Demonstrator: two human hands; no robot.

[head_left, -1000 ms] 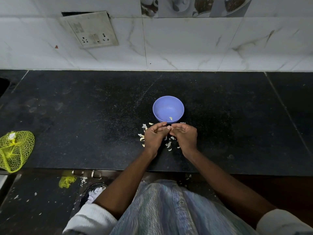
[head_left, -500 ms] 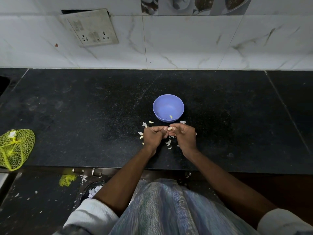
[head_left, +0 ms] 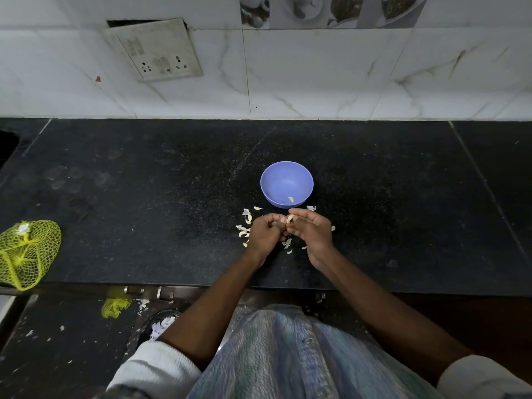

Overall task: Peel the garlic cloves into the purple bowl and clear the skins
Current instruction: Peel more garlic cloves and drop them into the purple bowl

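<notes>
On black counter [head_left: 144, 197], purple bowl [head_left: 270, 180] holds one clove [head_left: 291, 199]; both hands pinch another clove [head_left: 290, 218].

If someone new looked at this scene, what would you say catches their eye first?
Probably the purple bowl at the middle of the black counter, with the left hand and right hand just in front of it, pinching a garlic clove. Pale skins lie scattered around them, and a yellow net bag sits far left.

Yellow net bag [head_left: 27, 253] cut off left.
</notes>
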